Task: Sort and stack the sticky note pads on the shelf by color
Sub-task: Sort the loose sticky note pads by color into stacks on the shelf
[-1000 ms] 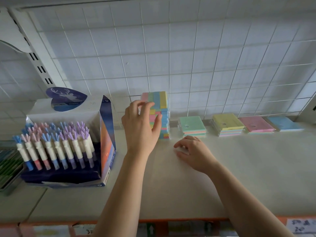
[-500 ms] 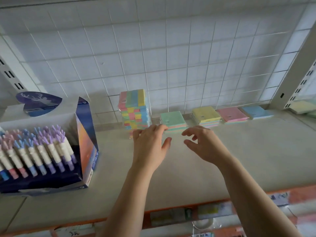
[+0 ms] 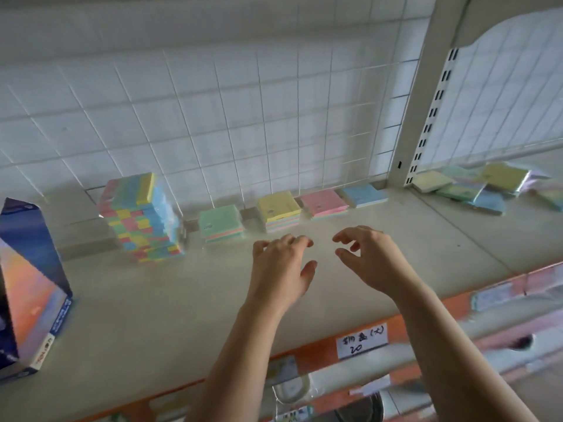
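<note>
A tall multicoloured stack of sticky note pads stands at the back left of the shelf. To its right sit low piles topped green, yellow, pink and blue. My left hand and my right hand hover side by side over the shelf in front of the yellow and pink piles. Both have curled, spread fingers and hold nothing. Loose pads lie scattered in the neighbouring bay to the right.
A blue and orange pen display box stands at the left edge. A wire grid panel backs the shelf, and an upright post divides the bays. An orange price strip with a handwritten label runs along the front.
My left hand has come off the tall multicoloured stack and moved right. Both hands now hover together further right, and the view has swung right to show the neighbouring bay.
</note>
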Demonstrator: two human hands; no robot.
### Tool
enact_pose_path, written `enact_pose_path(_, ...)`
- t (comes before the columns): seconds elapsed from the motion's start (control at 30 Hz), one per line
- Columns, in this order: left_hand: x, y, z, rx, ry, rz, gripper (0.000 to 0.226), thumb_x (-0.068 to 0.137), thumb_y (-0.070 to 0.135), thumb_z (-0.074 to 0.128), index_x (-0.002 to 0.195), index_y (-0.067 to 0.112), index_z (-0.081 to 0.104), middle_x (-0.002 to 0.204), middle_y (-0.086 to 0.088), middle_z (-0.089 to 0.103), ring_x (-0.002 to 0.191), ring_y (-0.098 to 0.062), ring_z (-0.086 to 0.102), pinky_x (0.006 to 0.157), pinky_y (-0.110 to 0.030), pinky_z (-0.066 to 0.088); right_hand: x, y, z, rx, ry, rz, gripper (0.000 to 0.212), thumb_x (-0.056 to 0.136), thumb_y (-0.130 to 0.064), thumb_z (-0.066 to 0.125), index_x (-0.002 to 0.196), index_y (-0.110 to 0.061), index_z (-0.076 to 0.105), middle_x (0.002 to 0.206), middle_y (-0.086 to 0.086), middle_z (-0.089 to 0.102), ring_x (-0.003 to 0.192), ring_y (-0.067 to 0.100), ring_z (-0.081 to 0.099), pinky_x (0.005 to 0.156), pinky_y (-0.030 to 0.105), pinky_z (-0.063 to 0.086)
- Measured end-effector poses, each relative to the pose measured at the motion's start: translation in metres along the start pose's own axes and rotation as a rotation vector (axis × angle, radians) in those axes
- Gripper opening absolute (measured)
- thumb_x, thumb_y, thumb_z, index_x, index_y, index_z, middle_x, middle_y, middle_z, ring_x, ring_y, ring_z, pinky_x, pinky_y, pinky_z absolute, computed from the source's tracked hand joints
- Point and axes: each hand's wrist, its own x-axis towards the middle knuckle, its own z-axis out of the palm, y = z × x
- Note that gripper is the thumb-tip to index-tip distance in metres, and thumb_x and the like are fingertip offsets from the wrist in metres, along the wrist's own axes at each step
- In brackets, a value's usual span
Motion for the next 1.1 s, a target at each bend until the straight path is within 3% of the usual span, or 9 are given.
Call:
enact_pose_path(0.57, 0.077, 0.181, 0.072, -0.055, -0.07, 0.062, 0.036, 0.089, 0.044, 0.053, 0.123, 0.032, 0.052, 0.117, 0.01, 0.061, 0.112, -0.012, 0.055, 0.096, -0.034, 0.032, -0.019, 0.167, -0.121, -0.052, 0.027, 0.1, 0.023, 0.084, -0.024, 0.065, 0.106, -0.026, 0.067, 0.097, -0.006, 0.063, 0.083, 0.013, 0.059, 0.074, 0.029, 0.048)
enact_pose_path(1.1, 0.135, 0.21, 0.101, -0.102, -0.149, 0.181, 0.036, 0.09, 0.044, 0.052, 0.125, 0.032, 0.052, 0.12, 0.011, 0.059, 0.113, -0.012, 0.054, 0.093, -0.033, 0.031, 0.004, 0.221, -0.145, -0.064, 0.103, 0.198, 0.023, 0.084, -0.024, 0.065, 0.106, -0.024, 0.067, 0.099, -0.005, 0.064, 0.081, 0.012, 0.058, 0.073, 0.027, 0.046)
